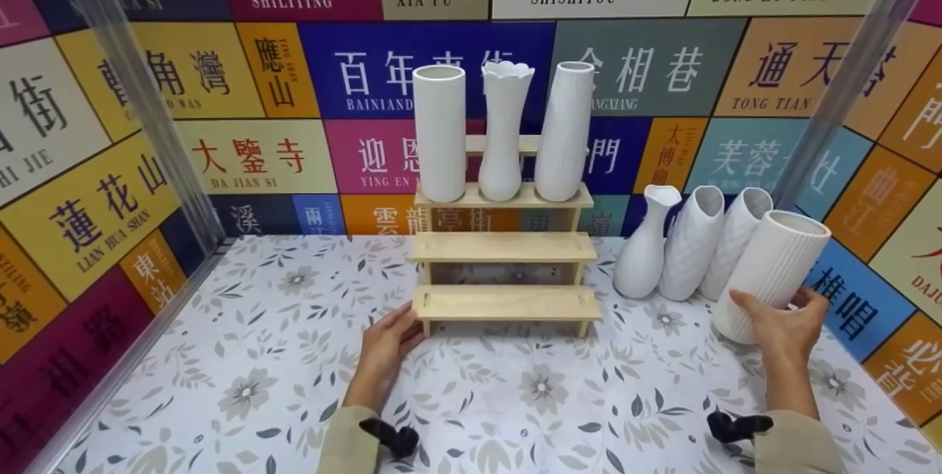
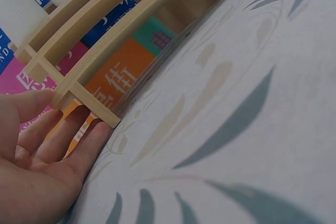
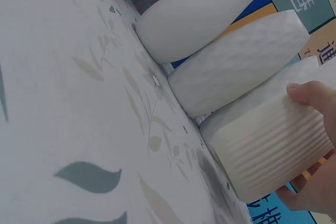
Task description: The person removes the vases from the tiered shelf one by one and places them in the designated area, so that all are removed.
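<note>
In the head view my right hand [image 1: 787, 323] grips a white ribbed cylindrical vase [image 1: 776, 268], tilted, its mouth leaning right. The right wrist view shows my thumb [image 3: 307, 93] across the ribs of that vase. Beside it stand two white textured vases [image 1: 694, 242] and a white narrow-necked vase [image 1: 646, 246]. My left hand [image 1: 386, 341] touches the left end of the lowest step of a wooden three-step stand [image 1: 508, 302]. In the left wrist view its fingers [image 2: 89, 142] lie loosely extended by the stand's leg.
On the top step stand a straight white vase [image 1: 441, 135], a scallop-rimmed vase [image 1: 502, 143] and a tapered vase [image 1: 570, 135]. The table's floral cloth [image 1: 294, 356] runs up to walls covered in colourful sign panels [image 1: 265, 157]. Clear corner posts [image 1: 846, 84] rise at both sides.
</note>
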A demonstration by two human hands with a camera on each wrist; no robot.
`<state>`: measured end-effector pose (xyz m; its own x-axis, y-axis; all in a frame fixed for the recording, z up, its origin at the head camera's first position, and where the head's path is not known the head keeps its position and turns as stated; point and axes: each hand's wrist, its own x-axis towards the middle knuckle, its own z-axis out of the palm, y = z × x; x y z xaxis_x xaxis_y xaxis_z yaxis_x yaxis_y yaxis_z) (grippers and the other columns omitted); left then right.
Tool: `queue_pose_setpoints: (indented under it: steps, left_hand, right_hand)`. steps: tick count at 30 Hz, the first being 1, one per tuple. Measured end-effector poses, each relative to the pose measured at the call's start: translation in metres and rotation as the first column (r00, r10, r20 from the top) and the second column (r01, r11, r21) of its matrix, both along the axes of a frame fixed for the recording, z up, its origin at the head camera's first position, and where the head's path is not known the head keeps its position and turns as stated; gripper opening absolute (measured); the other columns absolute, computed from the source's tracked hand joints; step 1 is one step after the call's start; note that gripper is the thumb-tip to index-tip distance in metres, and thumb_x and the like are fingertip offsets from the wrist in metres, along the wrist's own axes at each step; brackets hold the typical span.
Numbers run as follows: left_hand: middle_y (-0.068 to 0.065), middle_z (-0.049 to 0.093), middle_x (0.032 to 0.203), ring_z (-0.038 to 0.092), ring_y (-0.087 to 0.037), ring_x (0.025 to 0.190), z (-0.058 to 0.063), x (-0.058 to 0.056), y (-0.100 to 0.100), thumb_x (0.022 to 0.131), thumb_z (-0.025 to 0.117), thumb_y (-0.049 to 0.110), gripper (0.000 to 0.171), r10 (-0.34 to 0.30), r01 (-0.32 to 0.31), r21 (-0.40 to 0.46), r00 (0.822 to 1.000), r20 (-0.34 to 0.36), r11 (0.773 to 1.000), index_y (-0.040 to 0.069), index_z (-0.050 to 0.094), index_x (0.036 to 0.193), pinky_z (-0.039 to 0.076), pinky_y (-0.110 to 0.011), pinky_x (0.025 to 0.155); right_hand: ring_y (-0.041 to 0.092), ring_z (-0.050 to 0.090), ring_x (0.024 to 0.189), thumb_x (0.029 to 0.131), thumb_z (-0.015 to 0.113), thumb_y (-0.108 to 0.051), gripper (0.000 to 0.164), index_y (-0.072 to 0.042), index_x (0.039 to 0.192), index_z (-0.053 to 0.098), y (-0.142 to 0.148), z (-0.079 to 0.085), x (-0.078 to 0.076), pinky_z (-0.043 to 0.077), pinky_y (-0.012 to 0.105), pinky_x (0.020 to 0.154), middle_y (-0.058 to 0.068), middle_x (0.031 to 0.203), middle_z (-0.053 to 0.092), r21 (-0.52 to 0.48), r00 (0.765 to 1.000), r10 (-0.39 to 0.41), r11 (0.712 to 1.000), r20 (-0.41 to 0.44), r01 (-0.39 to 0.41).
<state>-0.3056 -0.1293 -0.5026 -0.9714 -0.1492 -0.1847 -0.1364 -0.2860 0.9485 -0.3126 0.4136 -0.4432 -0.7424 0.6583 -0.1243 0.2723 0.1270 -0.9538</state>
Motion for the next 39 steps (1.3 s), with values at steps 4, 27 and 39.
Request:
queue_pose_setpoints:
  steps: [4,27,39]
  left_hand:
    - [-0.027,0.057,0.140,0.064,-0.031,0.122,0.000,0.001,0.000,0.102,0.059,0.019,0.047,0.002,-0.002,0.004,1.000,-0.009,1.000,0.002,0.051,0.144,0.055,-0.037,0.105]
    - [-0.028,0.056,0.141,0.067,-0.026,0.114,-0.001,0.004,0.004,0.101,0.060,0.018,0.048,0.007,-0.005,0.034,0.999,-0.031,0.999,-0.001,0.050,0.144,0.056,-0.036,0.103]
    - [-0.029,0.057,0.139,0.068,-0.026,0.111,0.000,0.002,0.001,0.101,0.060,0.017,0.048,0.015,-0.015,0.020,0.999,-0.037,1.000,-0.002,0.050,0.143,0.057,-0.035,0.101]
  right_hand:
    - [0.027,0.028,0.143,0.080,0.083,-0.045,0.111,-0.030,0.158,0.005,0.000,-0.003,-0.001,0.027,0.048,0.127,0.006,0.168,0.014,-0.003,1.000,-0.002,1.000,0.009,0.002]
    - [0.041,0.022,0.151,0.088,0.072,-0.051,0.107,-0.011,0.162,0.006,0.009,0.012,0.014,0.024,0.060,0.125,0.020,0.168,0.013,0.069,0.985,0.107,0.991,0.135,-0.117]
    - [0.038,0.027,0.149,0.090,0.072,-0.046,0.101,-0.012,0.161,0.010,0.008,0.018,0.015,0.031,0.054,0.124,0.018,0.167,0.018,0.013,0.988,0.077,0.997,0.132,-0.079]
